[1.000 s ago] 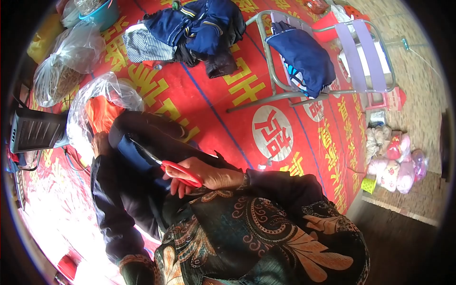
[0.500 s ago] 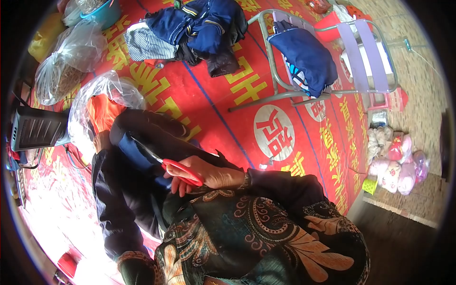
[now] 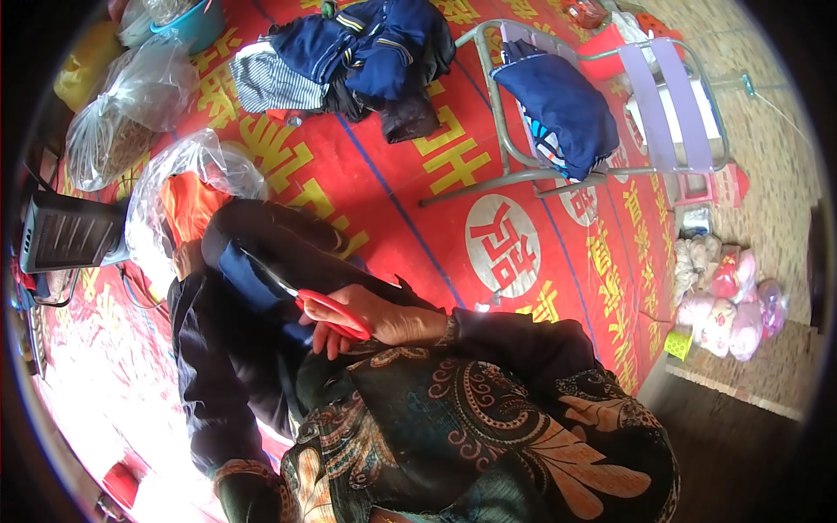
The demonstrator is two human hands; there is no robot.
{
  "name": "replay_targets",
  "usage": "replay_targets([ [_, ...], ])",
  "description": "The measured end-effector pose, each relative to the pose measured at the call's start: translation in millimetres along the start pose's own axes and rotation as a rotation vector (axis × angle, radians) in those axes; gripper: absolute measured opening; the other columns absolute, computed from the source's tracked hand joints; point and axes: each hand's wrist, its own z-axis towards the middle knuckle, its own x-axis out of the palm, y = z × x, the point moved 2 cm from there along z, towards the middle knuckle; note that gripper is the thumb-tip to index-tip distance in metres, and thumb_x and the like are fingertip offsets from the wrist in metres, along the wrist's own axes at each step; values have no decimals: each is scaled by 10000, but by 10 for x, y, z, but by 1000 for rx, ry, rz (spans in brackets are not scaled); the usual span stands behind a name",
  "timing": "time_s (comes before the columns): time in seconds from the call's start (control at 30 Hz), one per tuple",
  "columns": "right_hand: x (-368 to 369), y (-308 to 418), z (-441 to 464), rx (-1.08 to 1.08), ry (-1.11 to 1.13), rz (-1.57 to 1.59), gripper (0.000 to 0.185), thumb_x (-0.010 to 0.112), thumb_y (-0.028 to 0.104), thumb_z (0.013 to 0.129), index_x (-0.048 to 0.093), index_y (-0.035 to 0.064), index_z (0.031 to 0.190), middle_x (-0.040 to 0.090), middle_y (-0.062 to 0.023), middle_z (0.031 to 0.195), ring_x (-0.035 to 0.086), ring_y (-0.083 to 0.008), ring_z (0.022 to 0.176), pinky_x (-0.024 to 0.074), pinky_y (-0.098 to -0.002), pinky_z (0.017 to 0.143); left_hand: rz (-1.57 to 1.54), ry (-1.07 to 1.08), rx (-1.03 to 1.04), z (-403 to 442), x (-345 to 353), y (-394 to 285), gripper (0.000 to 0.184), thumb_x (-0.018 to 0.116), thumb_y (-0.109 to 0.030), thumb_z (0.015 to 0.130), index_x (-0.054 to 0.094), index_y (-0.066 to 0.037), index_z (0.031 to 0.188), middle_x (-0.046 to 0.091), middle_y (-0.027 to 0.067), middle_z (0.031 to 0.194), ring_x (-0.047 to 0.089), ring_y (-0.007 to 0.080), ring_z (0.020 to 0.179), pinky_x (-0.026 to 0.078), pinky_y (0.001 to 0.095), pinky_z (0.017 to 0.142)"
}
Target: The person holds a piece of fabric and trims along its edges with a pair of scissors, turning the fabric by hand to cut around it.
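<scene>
Red-handled scissors [image 3: 336,315] are in my right hand [image 3: 384,321], with the fingers curled at the handles. The blades point up and left over the dark trousers on my raised leg [image 3: 261,235]. At the left, my left hand [image 3: 187,260] is at the lower edge of an orange cloth-like item [image 3: 192,207]; its fingers are hidden. Around the orange item lies a clear plastic bag [image 3: 150,209]. My dark patterned top [image 3: 462,427] fills the lower middle.
Dark clothes [image 3: 375,52] and a striped cloth [image 3: 277,80] lie on the red mat [image 3: 392,235]. A metal-framed chair [image 3: 670,105] holds a blue garment [image 3: 558,109]. Stuffed bags [image 3: 131,113], a blue basin [image 3: 193,28] and a black slatted object [image 3: 74,231] are at the left; soft toys [image 3: 728,314] at the right.
</scene>
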Motion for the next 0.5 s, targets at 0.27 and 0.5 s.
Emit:
replay_targets([
  [0.27,31,39,-28,16,2,-11,676,552,550,934,543,-64,1217,692,-137,844,681,-163,663,519,-237,586,-220,5,13,-44,-17,-42,198,578,-225,907,636,-51,982,647,96,868,623,273,820,504,382,718],
  [0.5,3,8,-8,1,15,3,669,547,547,938,541,-64,1213,691,-139,846,680,-161,667,519,-236,588,-422,22,37,74,17,-113,209,570,-228,922,632,-50,1012,653,94,874,629,265,814,507,375,712],
])
